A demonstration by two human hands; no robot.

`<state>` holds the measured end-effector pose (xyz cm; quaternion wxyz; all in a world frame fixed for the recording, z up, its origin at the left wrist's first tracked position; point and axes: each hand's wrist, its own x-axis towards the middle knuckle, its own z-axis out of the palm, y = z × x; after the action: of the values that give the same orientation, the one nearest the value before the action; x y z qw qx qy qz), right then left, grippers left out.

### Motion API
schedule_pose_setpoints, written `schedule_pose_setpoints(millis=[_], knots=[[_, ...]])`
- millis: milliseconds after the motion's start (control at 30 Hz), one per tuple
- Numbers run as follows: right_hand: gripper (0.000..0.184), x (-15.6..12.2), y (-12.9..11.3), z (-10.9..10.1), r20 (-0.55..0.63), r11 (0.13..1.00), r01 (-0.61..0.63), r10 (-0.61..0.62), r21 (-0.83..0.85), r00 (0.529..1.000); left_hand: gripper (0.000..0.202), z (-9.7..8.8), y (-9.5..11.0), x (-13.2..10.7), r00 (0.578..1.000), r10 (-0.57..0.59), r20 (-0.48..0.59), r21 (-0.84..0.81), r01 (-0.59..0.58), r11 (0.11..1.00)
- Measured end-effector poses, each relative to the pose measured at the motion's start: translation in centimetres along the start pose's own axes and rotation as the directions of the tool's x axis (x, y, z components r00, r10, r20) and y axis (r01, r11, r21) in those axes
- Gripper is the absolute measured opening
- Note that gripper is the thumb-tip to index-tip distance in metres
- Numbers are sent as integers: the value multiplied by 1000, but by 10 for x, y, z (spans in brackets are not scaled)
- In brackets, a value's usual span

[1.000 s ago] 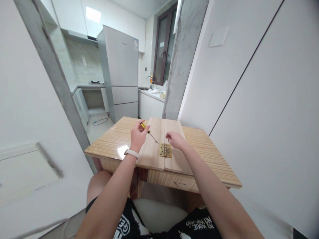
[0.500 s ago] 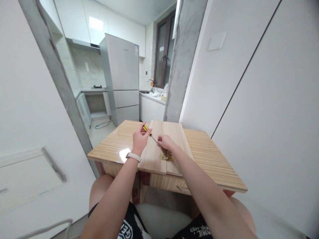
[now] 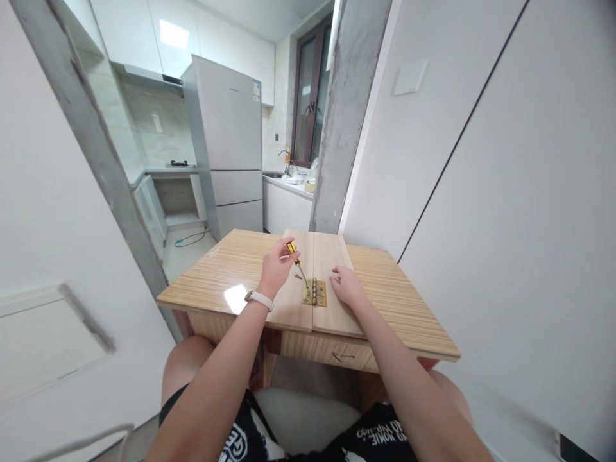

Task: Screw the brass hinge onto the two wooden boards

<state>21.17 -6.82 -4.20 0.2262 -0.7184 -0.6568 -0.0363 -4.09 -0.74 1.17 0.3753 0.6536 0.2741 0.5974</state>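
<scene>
Left grip (image 3: 278, 266) pinches a screwdriver (image 3: 291, 248) slanted at the hinge (image 3: 321, 292), toward the desk (image 3: 205, 273) front edge; right grip (image 3: 347, 285) is closer, half-curled, can't tell if empty.

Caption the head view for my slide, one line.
Left hand holds a yellow screwdriver, tip at the golden hinge spanning two boards; right hand alongside.

Table (image 3: 399, 301): wood-grain top, glossy, drawer (image 3: 308, 345) under front edge. On it, approx mid: L bd (image 3: 292, 311) & R bd (image 3: 328, 251), pale, flat, edge to edge. Brass hinge (image 3: 314, 293) across seam.
</scene>
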Motion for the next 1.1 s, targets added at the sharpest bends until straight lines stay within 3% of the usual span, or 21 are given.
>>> schedule_pose_setpoints(millis=[400, 800, 967, 1100], knots=[[23, -17, -3, 3, 17, 999, 29, -29, -41, 999, 42, 14, 1, 5, 997, 18, 69, 85, -24, 996], [33, -18, -6, 4, 73, 995, 40, -34, -91, 997, 43, 23, 3, 14, 986, 52, 161, 104, -69, 992], [33, -19, -6, 5, 69, 995, 41, -35, -96, 997, 44, 25, -1, 19, 972, 12, 233, 49, -24, 998], [34, -19, -5, 5, 70, 994, 41, -34, -101, 997, 46, 27, -1, 22, 939, 19, 345, -12, -16, 1000]])
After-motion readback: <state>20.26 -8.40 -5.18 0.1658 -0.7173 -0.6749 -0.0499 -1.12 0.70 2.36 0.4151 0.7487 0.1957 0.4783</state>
